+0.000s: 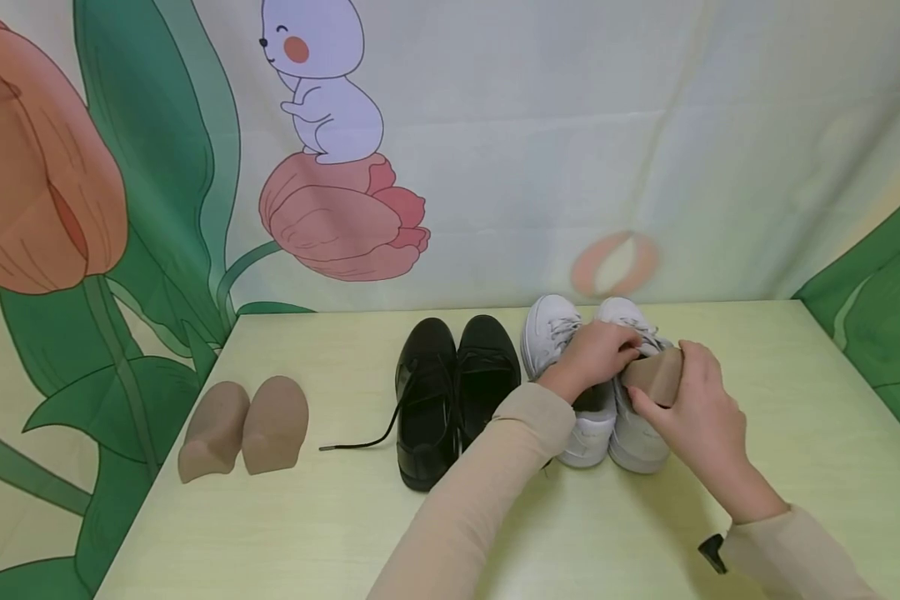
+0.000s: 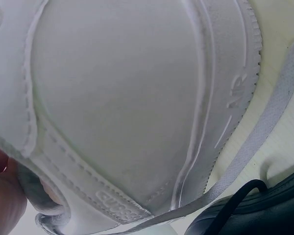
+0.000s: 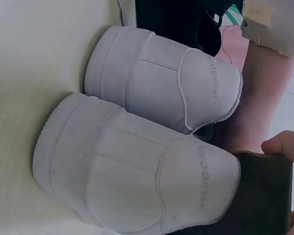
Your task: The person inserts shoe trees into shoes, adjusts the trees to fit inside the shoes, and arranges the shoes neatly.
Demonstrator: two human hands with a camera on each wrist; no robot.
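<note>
At the table's right stands a pair of white lace-up sneakers, toes pointing away. My right hand [image 1: 708, 412] grips a brown shoe insert [image 1: 663, 373] between thumb and fingers, its front part down inside the right-hand white sneaker [image 1: 637, 437]. In the right wrist view the insert [image 3: 264, 191] looks dark and sticks out above the heel. Reaching across the left-hand white sneaker [image 1: 547, 329], my left hand [image 1: 596, 354] has its curled fingers on the right-hand sneaker's tongue, by the laces. The fingertips are partly hidden in the left wrist view.
Left of the white pair stand two black shoes [image 1: 426, 400], one with a lace [image 1: 360, 446] trailing over the table. Two more brown inserts [image 1: 275, 425] lie at the table's left. A printed curtain [image 1: 495, 150] hangs behind the table.
</note>
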